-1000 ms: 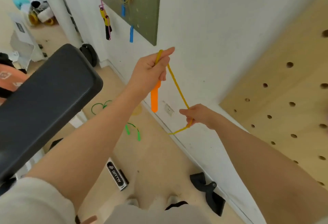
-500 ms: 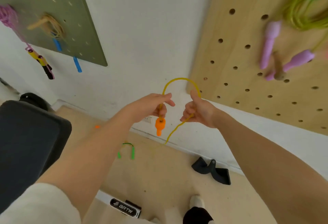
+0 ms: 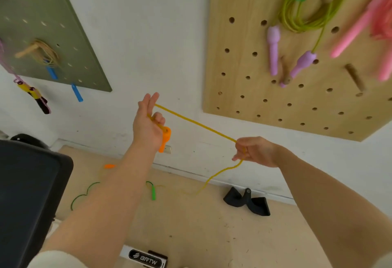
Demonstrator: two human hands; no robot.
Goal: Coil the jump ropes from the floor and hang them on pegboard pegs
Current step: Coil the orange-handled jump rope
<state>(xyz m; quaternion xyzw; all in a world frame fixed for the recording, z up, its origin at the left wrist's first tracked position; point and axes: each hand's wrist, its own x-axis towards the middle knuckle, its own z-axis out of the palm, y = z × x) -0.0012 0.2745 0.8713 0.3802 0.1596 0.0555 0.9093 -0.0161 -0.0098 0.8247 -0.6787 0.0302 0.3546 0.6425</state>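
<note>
My left hand (image 3: pixel 147 124) holds an orange handle (image 3: pixel 164 138) of the yellow jump rope (image 3: pixel 196 125), with the cord looped over its raised fingers. The cord runs taut down to my right hand (image 3: pixel 255 151), which pinches it; below that it trails to the floor toward the second orange handle (image 3: pixel 109 166). A green jump rope (image 3: pixel 153 191) lies on the floor. The wooden pegboard (image 3: pixel 244 89) at upper right carries coiled green (image 3: pixel 305 12) and pink (image 3: pixel 364 21) ropes and a bare peg (image 3: pixel 355 77).
A green pegboard (image 3: pixel 63 40) at upper left holds more coiled ropes. A dark padded bench (image 3: pixel 29 193) fills the lower left. A black object (image 3: pixel 247 202) lies by the baseboard, and a white BRTW box (image 3: pixel 146 260) sits on the floor near my feet.
My hands have moved apart, pulling the small yellow arch out into a straight taut length. My left hand's fingers have opened upward with the cord over them.
</note>
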